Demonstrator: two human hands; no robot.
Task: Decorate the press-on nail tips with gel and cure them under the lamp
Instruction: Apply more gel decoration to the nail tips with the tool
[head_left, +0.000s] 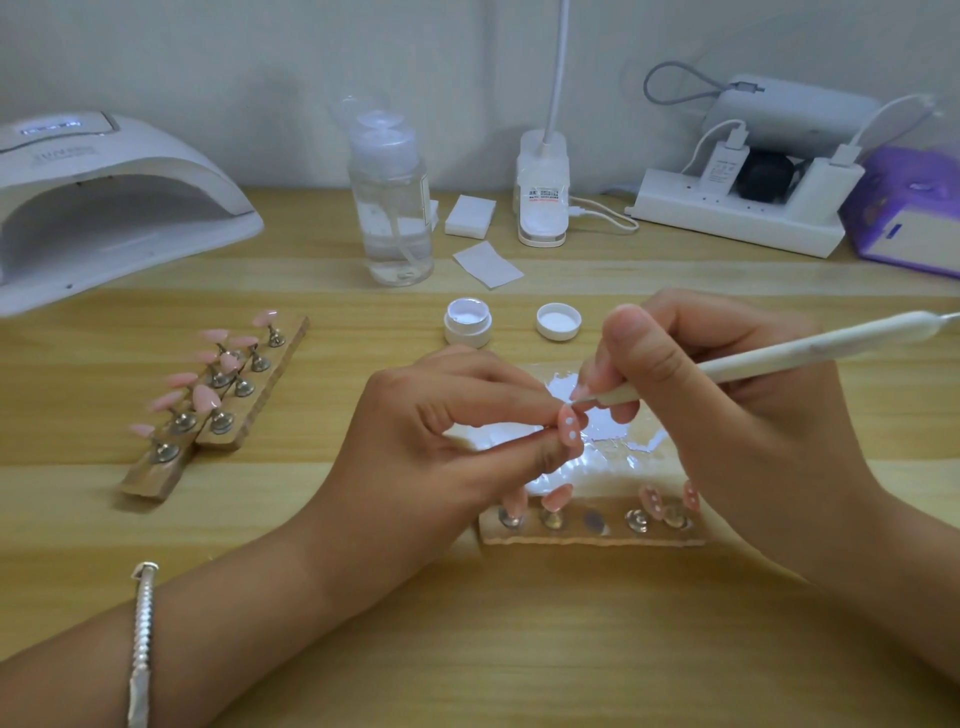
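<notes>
The desk (467, 649) carries the curing lamp (104, 208) at its far left. It is well apart from the work and on the side of the left hand (441, 431). This hand and the right hand (727, 415) meet near the middle of the desk, above a shiny white sheet (618, 457). On the near side of them stands a wooden holder (592, 538) with four pink nails and one bare place in the middle; I judge the held nail belongs there. The right fingers (639, 353) are curled round a white pen (779, 353). Its long axis goes from the upper right down to the left, so its point comes to the nail from the right. The left fingers (493, 397) pinch the nail tip (569, 431) from the left. The long axis of the nail tip runs nearly away from the person, a little tilted, and two white dots sit in a row along it. The pen point is at its far end; I cannot tell if it touches. The next dot, I think, should fall in line with these two.
</notes>
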